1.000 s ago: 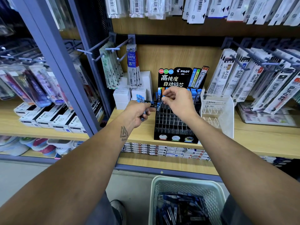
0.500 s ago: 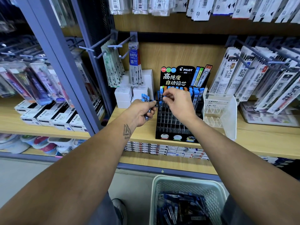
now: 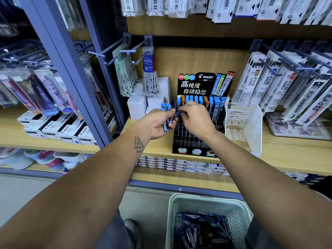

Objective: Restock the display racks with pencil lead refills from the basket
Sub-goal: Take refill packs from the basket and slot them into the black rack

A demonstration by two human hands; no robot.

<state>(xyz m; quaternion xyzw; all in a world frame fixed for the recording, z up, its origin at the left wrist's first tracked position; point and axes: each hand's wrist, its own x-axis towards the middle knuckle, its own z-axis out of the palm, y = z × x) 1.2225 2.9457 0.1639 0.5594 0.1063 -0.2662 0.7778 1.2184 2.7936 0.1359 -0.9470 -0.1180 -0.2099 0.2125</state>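
Observation:
A black Pilot display rack [image 3: 195,135] with a grid of slots stands on the wooden shelf; blue- and orange-capped lead refill tubes [image 3: 213,103] fill its back rows. My left hand [image 3: 158,123] grips a small bunch of blue-capped refill tubes [image 3: 166,112] just left of the rack. My right hand [image 3: 194,117] pinches one blue-capped tube [image 3: 178,114] over the rack's left upper slots, its lower part hidden by my fingers. A pale green basket [image 3: 240,211] on the floor below holds many more dark blue refill packs [image 3: 201,230].
A clear empty Mono holder [image 3: 251,126] stands right of the rack. White boxes [image 3: 138,106] sit behind my left hand. Hooks with hanging refill packets [image 3: 124,69] jut out above. A grey-blue shelf post [image 3: 71,83] rises at the left.
The right hand has stayed over the rack's upper left slots, pinching a tube. The left hand with its bunch has shifted slightly closer to the right hand.

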